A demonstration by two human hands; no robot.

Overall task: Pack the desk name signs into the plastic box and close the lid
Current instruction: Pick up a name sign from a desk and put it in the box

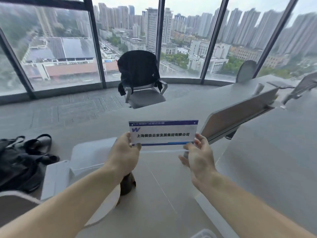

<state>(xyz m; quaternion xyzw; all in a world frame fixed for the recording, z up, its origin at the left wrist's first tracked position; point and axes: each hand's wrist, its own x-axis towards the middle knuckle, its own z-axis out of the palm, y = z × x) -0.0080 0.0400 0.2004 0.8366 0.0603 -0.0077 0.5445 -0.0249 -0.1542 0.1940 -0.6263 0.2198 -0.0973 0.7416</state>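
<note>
Both hands, left hand (126, 150) and right hand (199, 156), pinch the sign (163, 133) by its ends, face up (likely to read it). The open box (91, 152) waits at lower left.

The desk name sign (163, 133) is clear glossy acrylic over printed paper. The plastic box (91, 154) looks translucent and smooth. The backpack (18, 166) is matt black cloth.
</note>
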